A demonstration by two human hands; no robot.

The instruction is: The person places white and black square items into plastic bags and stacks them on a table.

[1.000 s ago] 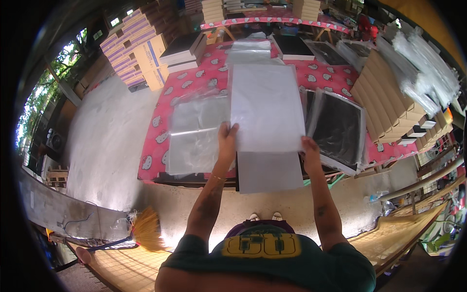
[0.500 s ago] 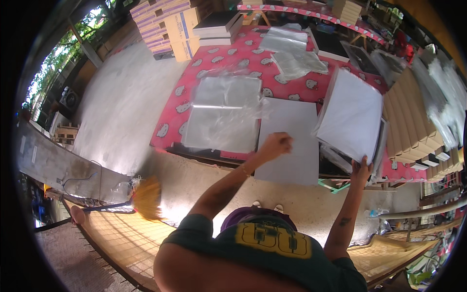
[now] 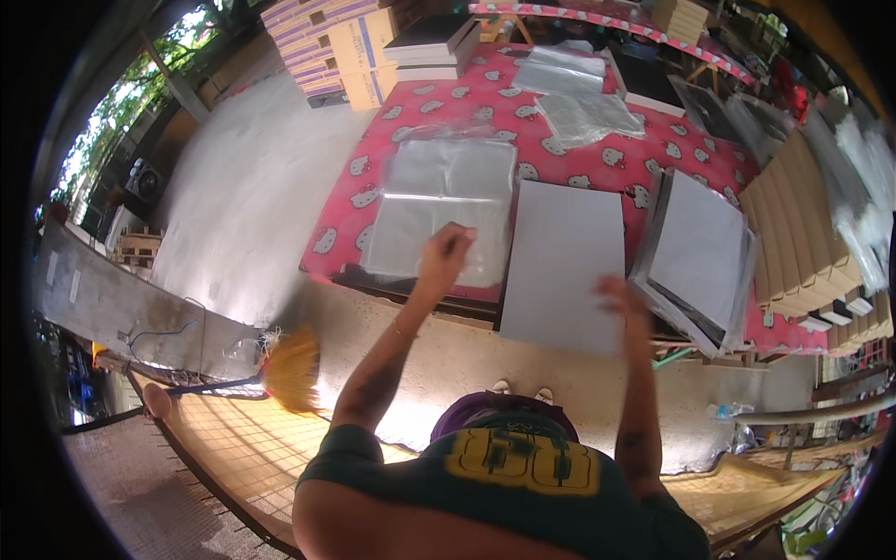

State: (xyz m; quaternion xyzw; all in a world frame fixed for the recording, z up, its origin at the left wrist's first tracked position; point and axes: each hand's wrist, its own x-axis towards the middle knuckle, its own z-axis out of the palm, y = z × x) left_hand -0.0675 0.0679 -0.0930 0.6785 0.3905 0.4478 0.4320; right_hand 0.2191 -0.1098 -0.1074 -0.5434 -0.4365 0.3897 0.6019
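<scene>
Mid-frame, my left hand [image 3: 448, 254] curls over clear sleeves [image 3: 448, 170], grip unclear; my right hand [image 3: 623, 299], fingers parted, overlaps the white sheet's [image 3: 567, 245] edge.

Along the near side of the table [image 3: 439, 101], from left to right, lie a stack of plastic sleeves [image 3: 420, 205], a pile of sheets [image 3: 560, 252], a heap of sleeved sheets [image 3: 700, 243] and a row of cartons [image 3: 798, 219]. The left hand [image 3: 448, 252] is over the sleeves, the right hand [image 3: 622, 297] over the pile's right side. Behind the pile lie loose plastic bags [image 3: 590, 119], between a left stack of slabs [image 3: 427, 49] and a right one. Boxes [image 3: 369, 61] stand left of the left stack; a second table [image 3: 616, 25] stands farther back
</scene>
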